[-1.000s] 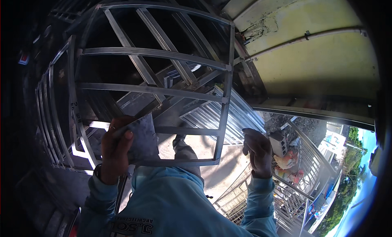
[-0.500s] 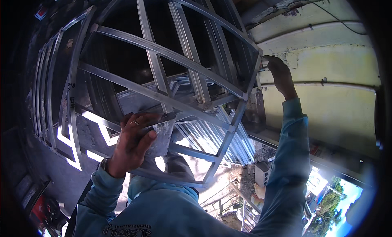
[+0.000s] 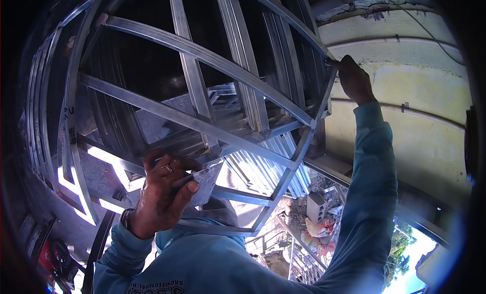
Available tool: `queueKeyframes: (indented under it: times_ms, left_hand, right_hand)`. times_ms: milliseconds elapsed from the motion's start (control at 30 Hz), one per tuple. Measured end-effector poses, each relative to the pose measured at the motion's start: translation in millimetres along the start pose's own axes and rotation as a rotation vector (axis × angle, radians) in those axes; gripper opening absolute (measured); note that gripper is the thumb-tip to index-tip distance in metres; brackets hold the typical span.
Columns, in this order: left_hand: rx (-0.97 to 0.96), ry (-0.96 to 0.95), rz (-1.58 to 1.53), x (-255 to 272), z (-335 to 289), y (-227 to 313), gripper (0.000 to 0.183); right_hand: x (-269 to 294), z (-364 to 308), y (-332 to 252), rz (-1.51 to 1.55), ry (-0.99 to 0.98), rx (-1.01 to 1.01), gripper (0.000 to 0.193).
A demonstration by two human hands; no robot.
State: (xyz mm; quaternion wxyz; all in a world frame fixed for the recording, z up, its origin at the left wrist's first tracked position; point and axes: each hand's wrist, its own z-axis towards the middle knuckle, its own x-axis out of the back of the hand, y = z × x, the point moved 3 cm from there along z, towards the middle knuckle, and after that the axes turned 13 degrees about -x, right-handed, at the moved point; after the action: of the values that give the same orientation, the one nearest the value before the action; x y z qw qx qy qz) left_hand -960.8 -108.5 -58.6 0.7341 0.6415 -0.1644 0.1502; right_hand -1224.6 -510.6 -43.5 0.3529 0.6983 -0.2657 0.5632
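My left hand (image 3: pixel 163 195), with a ring on one finger and a watch at the wrist, grips a flat grey metal plate (image 3: pixel 206 184) between thumb and fingers. Around it stands a large welded frame of silver square metal tubes (image 3: pixel 202 123), with bars crossing at angles. My right hand (image 3: pixel 355 82) is raised far to the right, its arm stretched out. Its fingers are pinched at the frame's right edge, near an upper corner. Whatever small thing they may hold there is too dark to make out.
Several ribbed metal sheets or bars (image 3: pixel 273 160) lie behind the frame. More metal frames (image 3: pixel 43 112) lean at the left. A yellowish wall (image 3: pixel 405 86) with pipes rises at right. Below it are a hollow block (image 3: pixel 316 206) and a chicken (image 3: pixel 319 227).
The view has shifted, and the frame appears lower and larger. My right fingers have come up against the frame's edge, near its corner. My left hand still grips the metal plate, now tilted more.
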Motion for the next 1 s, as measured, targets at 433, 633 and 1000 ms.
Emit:
queueKeyframes:
  times_ms: [433, 633, 1000]
  left_hand:
    - [0.024, 0.107, 0.23, -13, 4, 5, 0.016]
    - [0.033, 0.126, 0.194, -13, 6, 5, 0.016]
    - [0.04, 0.096, 0.028, -5, 3, 6, 0.021]
  right_hand:
    - [14, -7, -7, -0.622, 0.12, 0.279, 0.051]
    - [32, -11, -3, -0.552, 0.124, 0.221, 0.043]
    - [22, -17, 9, 0.105, -0.056, -0.02, 0.042]
